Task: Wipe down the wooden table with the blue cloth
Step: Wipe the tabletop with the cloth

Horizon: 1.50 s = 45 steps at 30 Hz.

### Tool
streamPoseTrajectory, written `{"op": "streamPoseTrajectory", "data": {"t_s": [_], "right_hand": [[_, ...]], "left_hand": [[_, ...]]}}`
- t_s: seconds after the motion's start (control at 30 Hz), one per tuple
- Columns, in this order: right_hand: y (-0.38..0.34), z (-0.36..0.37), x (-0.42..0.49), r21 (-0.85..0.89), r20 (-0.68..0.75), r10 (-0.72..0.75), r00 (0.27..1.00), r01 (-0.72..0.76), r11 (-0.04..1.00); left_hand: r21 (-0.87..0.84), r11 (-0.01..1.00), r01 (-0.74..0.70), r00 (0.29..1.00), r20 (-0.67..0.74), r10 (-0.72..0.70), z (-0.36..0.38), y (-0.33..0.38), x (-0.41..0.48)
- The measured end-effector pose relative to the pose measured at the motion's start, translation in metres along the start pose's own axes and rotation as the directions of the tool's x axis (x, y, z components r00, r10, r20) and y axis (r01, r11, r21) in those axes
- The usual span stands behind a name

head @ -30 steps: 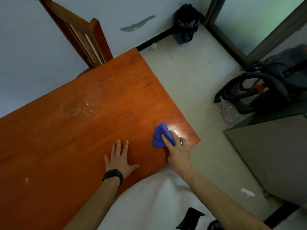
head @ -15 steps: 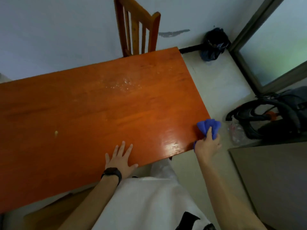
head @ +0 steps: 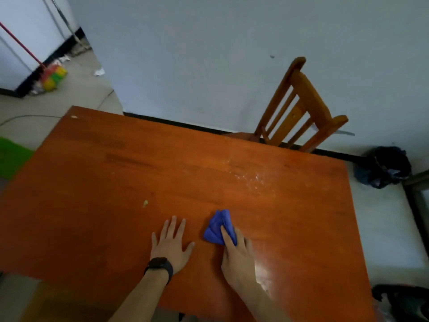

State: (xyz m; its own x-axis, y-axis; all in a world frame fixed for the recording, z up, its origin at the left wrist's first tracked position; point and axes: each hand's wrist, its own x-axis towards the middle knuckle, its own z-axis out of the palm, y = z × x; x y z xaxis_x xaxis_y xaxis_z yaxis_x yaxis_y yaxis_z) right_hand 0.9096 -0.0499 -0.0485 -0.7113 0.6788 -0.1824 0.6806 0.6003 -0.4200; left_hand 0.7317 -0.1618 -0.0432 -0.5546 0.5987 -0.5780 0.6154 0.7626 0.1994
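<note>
Orange-brown wooden surface [head: 116, 182] carries both grips, towards its near edge. Right grip [head: 236, 254]: palm down, forefinger laid along the top of the bunched blue cloth [head: 217, 230], the other fingers curled round the cloth's near end, holding it against the wood; the forearm comes in from the lower right. Left grip [head: 170, 246]: just left of the cloth and not touching it, flat on the wood, fingers straight and spread, holding nothing; black watch [head: 160, 266] on the wrist. Ahead and to the right of the right grip, well apart from the cloth, is a patch of pale specks [head: 250, 177]. Ahead and left of the left grip is one small pale crumb [head: 145, 203]. Beyond the far edge, a wooden chair [head: 299, 108] stands by the wall. Far right on the floor is a black bag [head: 385, 167]; far left are a broom [head: 51, 76] and a green mat [head: 11, 156].
</note>
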Motion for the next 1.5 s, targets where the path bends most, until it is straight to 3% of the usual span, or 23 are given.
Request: {"op": "streamPoseTrajectory", "data": {"t_s": [0.23,0.37,0.43,0.5,0.57,0.63,0.77,0.87,0.97,1.07,1.17,1.23,1.3,1.4,1.5], "right_hand": [[-0.033,0.022,0.121,-0.198,-0.046,-0.259,0.965,0.245,0.949],[-0.001,0.032,0.141,-0.256,0.046,-0.380,0.924,0.378,0.890],[0.032,0.011,0.148,-0.303,0.031,-0.262,0.965,0.259,0.917],[0.078,-0.024,0.154,-0.319,-0.105,-0.025,0.994,-0.009,0.948],[0.119,-0.063,0.155,-0.210,-0.190,0.220,0.957,-0.259,0.943],[0.129,-0.086,0.158,-0.121,-0.281,0.322,0.904,-0.366,0.923],[0.047,-0.065,0.169,-0.078,-0.312,0.109,0.944,-0.140,0.987],[-0.031,-0.013,0.175,-0.062,-0.175,-0.147,0.973,0.138,0.988],[-0.105,0.034,0.177,-0.072,-0.021,-0.362,0.932,0.360,0.930],[-0.165,0.069,0.183,-0.089,0.100,-0.463,0.880,0.472,0.877],[-0.185,0.094,0.203,-0.174,0.176,-0.526,0.832,0.553,0.815],[-0.165,0.086,0.221,-0.261,0.102,-0.447,0.888,0.458,0.850],[-0.119,0.056,0.238,-0.310,0.010,-0.130,0.991,0.127,0.942],[-0.055,-0.001,0.245,-0.320,-0.077,0.230,0.970,-0.242,0.916],[-0.069,-0.017,0.254,-0.237,-0.187,0.238,0.953,-0.279,0.931]], "left_hand": [[-0.091,0.992,0.088,0.958,-0.265,-0.110,-0.005,-0.002,0.080],[-0.112,0.992,0.066,0.924,-0.368,-0.103,0.001,0.000,0.100],[-0.087,0.994,0.067,0.920,-0.380,-0.095,0.006,-0.004,0.101],[-0.072,0.996,0.051,0.918,-0.389,-0.075,0.009,-0.006,0.101],[-0.077,0.996,0.038,0.910,-0.408,-0.067,0.009,-0.007,0.102],[-0.094,0.995,0.029,0.907,-0.415,-0.066,0.010,-0.007,0.105],[-0.145,0.989,-0.004,0.901,-0.429,-0.059,0.009,-0.008,0.105],[-0.280,0.959,-0.039,0.876,-0.471,-0.102,0.001,-0.020,0.104],[-0.312,0.949,0.052,0.841,-0.499,-0.210,-0.018,-0.073,0.113],[-0.277,0.948,0.156,0.816,-0.504,-0.282,-0.046,-0.141,0.129],[-0.216,0.961,0.171,0.844,-0.471,-0.256,-0.062,-0.181,0.144],[-0.170,0.975,0.145,0.870,-0.447,-0.208,-0.064,-0.193,0.148],[-0.152,0.980,0.131,0.883,-0.432,-0.185,-0.061,-0.196,0.148],[-0.170,0.977,0.128,0.885,-0.426,-0.190,-0.061,-0.195,0.147],[-0.188,0.976,0.112,0.882,-0.435,-0.185,-0.060,-0.199,0.147]]}}
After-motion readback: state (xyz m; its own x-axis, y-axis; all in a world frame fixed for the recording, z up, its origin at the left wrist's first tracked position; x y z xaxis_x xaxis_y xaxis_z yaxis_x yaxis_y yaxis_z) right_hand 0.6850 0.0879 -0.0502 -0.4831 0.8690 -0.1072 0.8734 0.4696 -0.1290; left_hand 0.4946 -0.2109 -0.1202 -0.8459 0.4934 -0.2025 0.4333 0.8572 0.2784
